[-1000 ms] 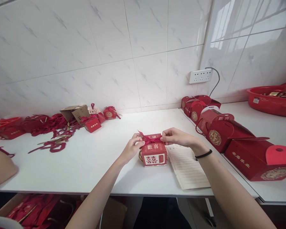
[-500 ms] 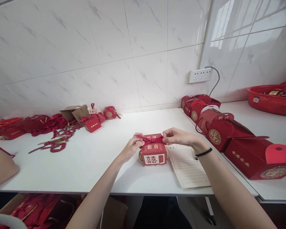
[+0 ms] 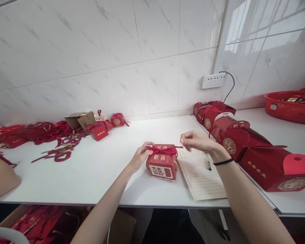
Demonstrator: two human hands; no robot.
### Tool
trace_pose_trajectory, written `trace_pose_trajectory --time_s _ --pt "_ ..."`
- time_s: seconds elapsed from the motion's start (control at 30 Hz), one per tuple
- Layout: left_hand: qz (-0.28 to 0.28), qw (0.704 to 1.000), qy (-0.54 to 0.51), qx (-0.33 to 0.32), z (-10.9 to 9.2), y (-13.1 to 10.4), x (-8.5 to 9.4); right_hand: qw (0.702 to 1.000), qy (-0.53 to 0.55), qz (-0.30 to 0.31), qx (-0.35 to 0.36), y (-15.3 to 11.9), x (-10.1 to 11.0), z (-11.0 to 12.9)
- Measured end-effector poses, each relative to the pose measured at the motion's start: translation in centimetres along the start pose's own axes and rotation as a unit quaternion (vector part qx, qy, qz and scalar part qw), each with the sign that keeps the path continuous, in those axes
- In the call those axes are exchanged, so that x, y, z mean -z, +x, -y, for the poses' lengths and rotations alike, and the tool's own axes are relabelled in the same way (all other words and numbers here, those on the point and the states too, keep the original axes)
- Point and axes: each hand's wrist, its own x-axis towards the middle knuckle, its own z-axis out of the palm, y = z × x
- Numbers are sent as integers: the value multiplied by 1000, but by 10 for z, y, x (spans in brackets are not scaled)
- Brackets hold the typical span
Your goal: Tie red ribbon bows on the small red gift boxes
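A small red gift box (image 3: pixel 162 166) with gold and white Chinese characters stands slightly tilted on the table before me. Across its top runs a dark red ribbon (image 3: pixel 164 149) tied in a bow. At the box's upper left, my left hand (image 3: pixel 140 156) pinches the bow's left side between thumb and fingers. My right hand (image 3: pixel 197 141), a little blurred and raised to the right of the box, has its fingertips closed at the ribbon's stretched right end. Beneath the right forearm lies a lined notebook (image 3: pixel 203 181) with a pen (image 3: pixel 208 162) on it.
Larger red boxes (image 3: pixel 269 166) line the right side, with a red basin (image 3: pixel 282 112) behind them. Loose ribbons (image 3: pixel 62 154), small boxes (image 3: pixel 99 131) and an open carton (image 3: pixel 85 120) sit at the back left. Another person's arm (image 3: pixel 1 176) reaches in at far left.
My right hand has moved right and up from the bow, drawing the ribbon end out sideways. The box has turned and tipped slightly; my left hand stays at the bow.
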Motion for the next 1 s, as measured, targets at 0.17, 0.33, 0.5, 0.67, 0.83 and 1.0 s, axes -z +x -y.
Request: trace_pose_trajectory --time_s 0.17,0.33,0.5,0.67,0.83,1.0 --pt "19 999 41 -28 -11 -6 -5 971 -136 -152 129 4 -28 12" --pt "0 995 88 -42 -15 -9 -12 976 -152 -66 139 13 -58 9" --pt "-53 982 168 -73 -15 -12 -15 994 -52 -54 75 15 -60 6" --pt "-93 945 274 -149 -24 -16 -20 997 -13 -73 34 16 -59 8" --pt "-54 902 383 -193 -40 -18 -33 996 -4 -73 47 17 -58 5" --pt "-61 903 400 -145 -40 -18 -40 997 3 -69 47 19 -59 2"
